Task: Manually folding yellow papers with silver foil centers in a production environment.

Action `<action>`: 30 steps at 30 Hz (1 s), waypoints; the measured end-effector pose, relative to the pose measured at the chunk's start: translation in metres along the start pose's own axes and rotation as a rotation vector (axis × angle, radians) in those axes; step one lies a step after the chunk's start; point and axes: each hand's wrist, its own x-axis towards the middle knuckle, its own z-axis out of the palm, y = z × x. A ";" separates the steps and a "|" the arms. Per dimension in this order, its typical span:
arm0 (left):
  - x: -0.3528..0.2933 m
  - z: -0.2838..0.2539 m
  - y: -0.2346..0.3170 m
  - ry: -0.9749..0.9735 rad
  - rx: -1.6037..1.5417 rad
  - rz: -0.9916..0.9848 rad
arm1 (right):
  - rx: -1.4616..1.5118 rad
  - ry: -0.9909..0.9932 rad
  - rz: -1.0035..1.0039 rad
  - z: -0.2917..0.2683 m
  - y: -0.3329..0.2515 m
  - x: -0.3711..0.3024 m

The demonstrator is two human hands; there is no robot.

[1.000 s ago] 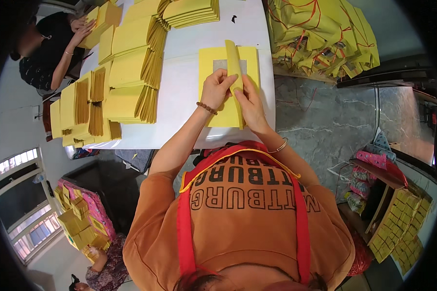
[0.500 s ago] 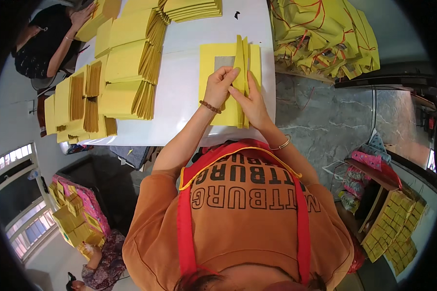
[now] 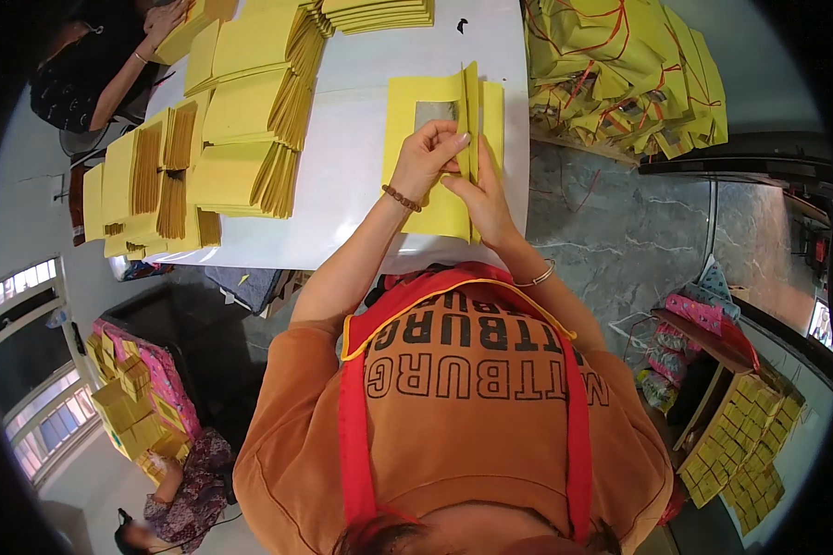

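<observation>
A sheet of yellow paper [image 3: 403, 116] with a grey rectangle [image 3: 435, 115] lies near the table's right edge. Down its middle, narrow upright paper folds [image 3: 471, 102] stand up from the flat part. My left hand [image 3: 426, 165] is closed with bent fingers, its thumb and fingertips pinching the left side of these folds. From the right, my right hand [image 3: 487, 205] grips the same folds, thumb on the near side and fingers along the right face. Both hands partly hide the paper's middle.
Several stacks of folded yellow paper [image 3: 241, 111] fill the left of the white table [image 3: 352, 120]. A small black scrap [image 3: 461, 26] lies at the back. Red-tied yellow bundles [image 3: 611, 83] are piled at the right. Another person's hand [image 3: 165, 18] works at far left; a second person [image 3: 190, 481] sits behind.
The upright folds are pressed closer together. My left hand's fingers have shifted against them, while the right hand stays on the right side. The whole view has tilted slightly.
</observation>
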 end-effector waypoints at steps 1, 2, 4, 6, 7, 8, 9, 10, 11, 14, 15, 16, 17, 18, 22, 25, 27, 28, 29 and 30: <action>0.000 0.001 0.001 -0.001 0.000 0.000 | -0.070 -0.004 -0.097 -0.001 0.003 0.001; -0.001 0.002 0.002 -0.009 0.009 -0.007 | -0.139 -0.008 -0.193 -0.002 0.006 0.003; -0.002 0.003 0.004 -0.018 0.018 -0.017 | -0.183 -0.006 -0.215 -0.004 0.008 0.003; -0.002 0.004 0.004 0.004 -0.034 -0.015 | -0.228 -0.003 -0.236 -0.006 0.013 0.004; -0.002 0.004 0.003 0.002 -0.033 -0.017 | -0.289 0.016 -0.236 -0.007 0.018 0.005; -0.001 0.003 0.001 -0.005 -0.019 0.012 | -0.350 0.032 -0.237 -0.006 0.020 0.006; 0.000 0.002 0.000 -0.013 -0.004 0.042 | -0.349 0.031 -0.237 -0.006 0.021 0.006; 0.000 0.001 -0.001 -0.012 -0.003 0.042 | -0.331 0.031 -0.213 -0.005 0.020 0.005; -0.001 0.002 -0.001 -0.012 0.003 0.042 | -0.314 0.033 -0.189 -0.005 0.020 0.004; -0.003 0.006 0.001 -0.006 0.005 0.043 | -0.388 0.054 -0.210 -0.006 0.023 0.006; -0.003 0.007 0.002 0.001 0.001 0.045 | -0.387 0.056 -0.209 -0.006 0.022 0.006; -0.003 0.007 0.002 0.000 0.001 0.044 | -0.356 0.044 -0.209 -0.007 0.020 0.006; -0.004 0.006 0.001 0.001 0.000 0.048 | -0.327 0.030 -0.209 -0.007 0.019 0.005; -0.004 0.005 0.000 0.002 -0.002 0.053 | -0.328 0.030 -0.209 -0.007 0.018 0.005; -0.004 0.002 -0.004 -0.013 -0.006 0.058 | -0.224 -0.019 -0.242 -0.006 0.016 0.006; -0.005 0.003 -0.005 0.008 0.032 0.041 | -0.192 -0.022 -0.235 -0.005 0.017 0.004; -0.003 0.000 -0.010 0.029 0.030 0.067 | -0.174 -0.020 -0.216 -0.004 0.016 0.003; -0.003 -0.001 -0.013 0.031 0.029 0.067 | -0.143 -0.031 -0.200 -0.003 0.014 0.002; -0.002 -0.001 -0.014 0.044 0.013 0.090 | -0.112 -0.042 -0.186 -0.003 0.012 0.002; -0.001 -0.001 -0.016 0.057 -0.003 0.114 | -0.113 -0.043 -0.186 -0.003 0.014 0.003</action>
